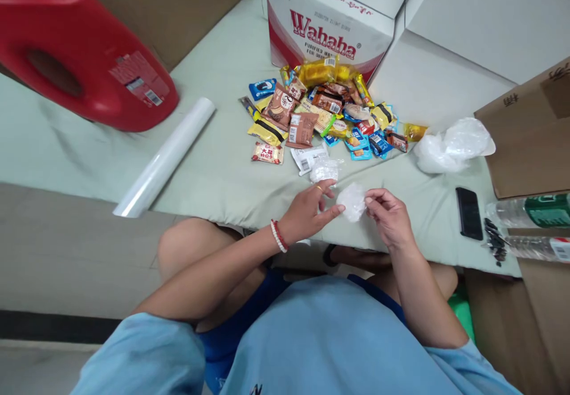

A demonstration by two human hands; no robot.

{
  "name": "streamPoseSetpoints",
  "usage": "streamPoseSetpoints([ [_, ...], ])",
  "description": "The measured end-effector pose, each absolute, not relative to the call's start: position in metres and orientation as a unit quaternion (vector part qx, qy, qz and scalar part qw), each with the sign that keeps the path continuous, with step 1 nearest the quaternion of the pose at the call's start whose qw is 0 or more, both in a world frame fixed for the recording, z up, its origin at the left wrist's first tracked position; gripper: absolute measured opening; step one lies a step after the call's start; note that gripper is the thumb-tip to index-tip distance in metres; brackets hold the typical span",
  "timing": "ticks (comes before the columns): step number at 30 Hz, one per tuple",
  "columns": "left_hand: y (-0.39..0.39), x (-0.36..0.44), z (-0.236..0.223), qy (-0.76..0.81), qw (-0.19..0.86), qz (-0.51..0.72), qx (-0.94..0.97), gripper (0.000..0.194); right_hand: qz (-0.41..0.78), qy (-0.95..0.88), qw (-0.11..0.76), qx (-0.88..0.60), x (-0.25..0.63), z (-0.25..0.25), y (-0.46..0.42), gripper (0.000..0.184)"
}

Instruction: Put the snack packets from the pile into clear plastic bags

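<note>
- Box [329, 21]: twelve o'clock from the small plastic wad [352, 204]
- Snack pile [303, 130]: near eleven, in front of the box
- White plastic bag [463, 142]: two o'clock
- Left hand [307, 211]: nine o'clock, fingers spread, thumb at the wad's edge
- Right hand [392, 218]: four o'clock, thumb and forefinger pinching the wad
- Small plastic wad: centre, between both hands
</note>
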State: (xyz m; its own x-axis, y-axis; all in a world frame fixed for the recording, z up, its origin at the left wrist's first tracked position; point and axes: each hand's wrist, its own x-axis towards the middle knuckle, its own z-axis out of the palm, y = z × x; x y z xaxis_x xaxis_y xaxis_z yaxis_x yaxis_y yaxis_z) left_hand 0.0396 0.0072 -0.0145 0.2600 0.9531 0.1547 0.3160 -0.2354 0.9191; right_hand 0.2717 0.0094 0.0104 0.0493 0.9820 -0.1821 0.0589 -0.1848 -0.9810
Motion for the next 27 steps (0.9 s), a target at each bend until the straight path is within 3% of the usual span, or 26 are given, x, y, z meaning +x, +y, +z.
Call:
streamPoseSetpoints([
  [2, 0.009, 0.037, -0.016, 0.456, 0.498, 0.371, 0.638, 0.029, 0.528, -0.504, 0.397, -0.556, 0.263, 0.011, 0.012, 0.024],
  [4, 0.012, 0.033, -0.016, 0.473, 0.521, 0.374, 0.604, 0.019, 0.514, -0.519, 0.390, -0.561, 0.255, 0.009, 0.024, 0.030],
  [7, 0.017, 0.027, -0.012, 0.478, 0.547, 0.383, 0.570, 0.017, 0.447, -0.512, 0.428, -0.596, 0.237, -0.004, 0.056, 0.045],
  [9, 0.019, 0.025, -0.010, 0.451, 0.605, 0.382, 0.533, 0.020, 0.429, -0.535, 0.406, -0.604, 0.224, -0.016, 0.077, 0.056],
  [12, 0.019, 0.027, -0.010, 0.395, 0.701, 0.395, 0.443, 0.026, 0.427, -0.581, 0.351, -0.597, 0.215, -0.028, 0.092, 0.043],
  [14, 0.019, 0.030, -0.013, 0.367, 0.738, 0.409, 0.391, 0.032, 0.388, -0.586, 0.373, -0.606, 0.229, -0.026, 0.092, 0.034],
  [18, 0.021, 0.032, -0.023, 0.381, 0.755, 0.410, 0.341, 0.035, 0.274, -0.512, 0.467, -0.667, 0.302, -0.001, 0.087, 0.045],
  [20, 0.022, 0.033, -0.027, 0.409, 0.745, 0.402, 0.341, 0.034, 0.210, -0.492, 0.446, -0.718, 0.331, 0.011, 0.083, 0.060],
  [22, 0.022, 0.034, -0.030, 0.436, 0.722, 0.398, 0.361, 0.034, 0.173, -0.497, 0.429, -0.734, 0.334, 0.019, 0.070, 0.061],
  [24, 0.020, 0.036, -0.032, 0.452, 0.689, 0.406, 0.396, 0.033, 0.235, -0.528, 0.424, -0.697, 0.310, 0.020, 0.050, 0.046],
  [27, 0.018, 0.039, -0.031, 0.429, 0.671, 0.432, 0.423, 0.036, 0.468, -0.577, 0.347, -0.571, 0.253, 0.010, 0.024, 0.038],
])
